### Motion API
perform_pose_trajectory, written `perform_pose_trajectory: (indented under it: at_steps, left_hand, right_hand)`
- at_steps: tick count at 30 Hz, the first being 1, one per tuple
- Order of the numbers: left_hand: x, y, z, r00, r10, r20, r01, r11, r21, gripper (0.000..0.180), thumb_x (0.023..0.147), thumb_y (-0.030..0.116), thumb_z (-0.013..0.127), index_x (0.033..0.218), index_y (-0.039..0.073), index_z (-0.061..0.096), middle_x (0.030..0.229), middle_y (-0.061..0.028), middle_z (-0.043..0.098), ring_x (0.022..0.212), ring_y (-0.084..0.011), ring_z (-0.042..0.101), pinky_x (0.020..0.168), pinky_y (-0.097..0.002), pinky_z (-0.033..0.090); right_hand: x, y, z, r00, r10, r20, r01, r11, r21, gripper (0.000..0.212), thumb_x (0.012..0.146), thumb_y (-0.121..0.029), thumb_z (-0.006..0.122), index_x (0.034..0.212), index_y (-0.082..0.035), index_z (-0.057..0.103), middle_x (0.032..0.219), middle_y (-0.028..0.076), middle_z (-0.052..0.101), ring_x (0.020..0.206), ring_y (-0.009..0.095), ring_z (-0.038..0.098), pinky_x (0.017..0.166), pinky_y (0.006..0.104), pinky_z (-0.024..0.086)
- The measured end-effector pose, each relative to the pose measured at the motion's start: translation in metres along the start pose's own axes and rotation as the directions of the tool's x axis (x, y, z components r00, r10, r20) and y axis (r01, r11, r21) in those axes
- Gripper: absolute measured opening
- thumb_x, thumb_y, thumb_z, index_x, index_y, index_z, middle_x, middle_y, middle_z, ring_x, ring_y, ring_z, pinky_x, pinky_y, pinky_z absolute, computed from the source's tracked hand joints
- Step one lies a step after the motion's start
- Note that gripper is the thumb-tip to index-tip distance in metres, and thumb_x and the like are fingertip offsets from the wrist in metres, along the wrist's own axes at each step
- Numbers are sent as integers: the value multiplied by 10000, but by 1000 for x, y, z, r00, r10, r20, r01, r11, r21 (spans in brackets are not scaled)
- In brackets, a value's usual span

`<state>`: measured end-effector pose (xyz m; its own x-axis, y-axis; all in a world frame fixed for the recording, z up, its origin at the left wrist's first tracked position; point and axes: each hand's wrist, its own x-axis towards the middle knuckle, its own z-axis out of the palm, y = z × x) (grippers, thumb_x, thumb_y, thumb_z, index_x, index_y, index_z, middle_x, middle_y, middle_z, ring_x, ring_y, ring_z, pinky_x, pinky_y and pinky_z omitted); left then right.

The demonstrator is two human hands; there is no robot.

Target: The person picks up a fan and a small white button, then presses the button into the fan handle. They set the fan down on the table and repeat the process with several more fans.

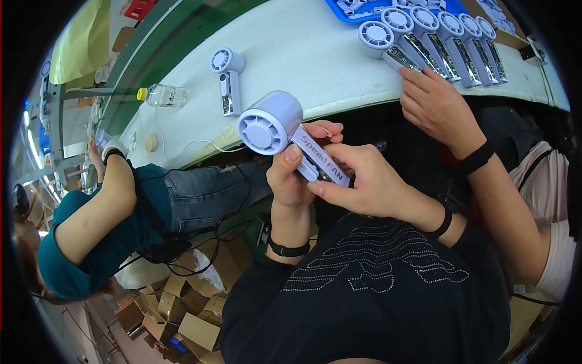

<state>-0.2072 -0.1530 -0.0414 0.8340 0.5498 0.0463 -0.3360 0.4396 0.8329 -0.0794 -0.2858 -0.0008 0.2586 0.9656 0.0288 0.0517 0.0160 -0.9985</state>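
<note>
A lavender handheld fan [280, 122] is tilted in front of my chest, its round grille facing left and its handle slanting down to the right. My left hand [286, 176] is wrapped round the upper handle, thumb in front and fingertips behind. With thumb and fingers, my right hand [371, 182] grips the handle's lower end. Grey lettering runs along one side of the handle, and part of a circuit board [323, 175] shows in its open face. Past the grille, another lavender fan [229, 91] stands on the white table with its handle toward me.
Several fans with exposed boards [451, 48] line the table [291, 48] at the right, where a co-worker's hand [433, 109] touches the nearest ones. A blue tray [357, 15] of pale parts lies behind. A yellow-capped bottle [165, 96] and white cable are left, near another person [115, 224].
</note>
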Motion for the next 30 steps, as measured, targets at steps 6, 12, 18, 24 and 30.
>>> perform_pose_trajectory:
  at_steps: [6,12,18,24,30]
  left_hand:
    - [-4,11,12,993,-81,-85,85,996,39,654,983,534,698,1250,-63,686,1323,-292,678,1159,-326,695,1038,-474,564]
    - [-5,11,27,993,42,-115,-34,996,78,695,958,574,742,1256,-51,676,1309,-271,669,1144,-313,695,1018,-460,572]
    - [-13,12,33,995,69,-75,-66,997,39,762,915,625,787,1259,-45,667,1278,-257,667,1133,-305,694,1013,-447,572]
    - [-15,14,35,993,43,-111,-38,998,50,785,883,632,814,1248,-47,666,1264,-259,667,1112,-307,698,999,-443,574]
    - [-11,13,29,991,68,-118,-58,995,86,720,876,567,821,1220,-46,663,1244,-259,671,1080,-308,700,987,-445,576]
  right_hand:
    - [1,-3,-3,996,68,62,-66,997,-33,356,905,-241,852,1063,47,716,809,109,713,674,153,683,622,306,524]
    - [1,7,4,985,-137,-105,130,989,-69,373,854,-245,866,1043,44,725,763,123,699,623,202,685,593,310,520]
    - [-3,1,1,961,-259,-97,247,962,-121,342,804,-239,887,948,35,742,715,128,682,589,232,685,553,325,516]
    - [-3,-1,1,958,-273,-89,259,956,-139,344,784,-248,898,898,36,741,716,136,682,585,244,689,542,328,515]
    - [1,-2,3,982,-167,-87,163,985,-48,368,780,-268,897,881,41,727,733,144,686,598,256,691,556,329,519]
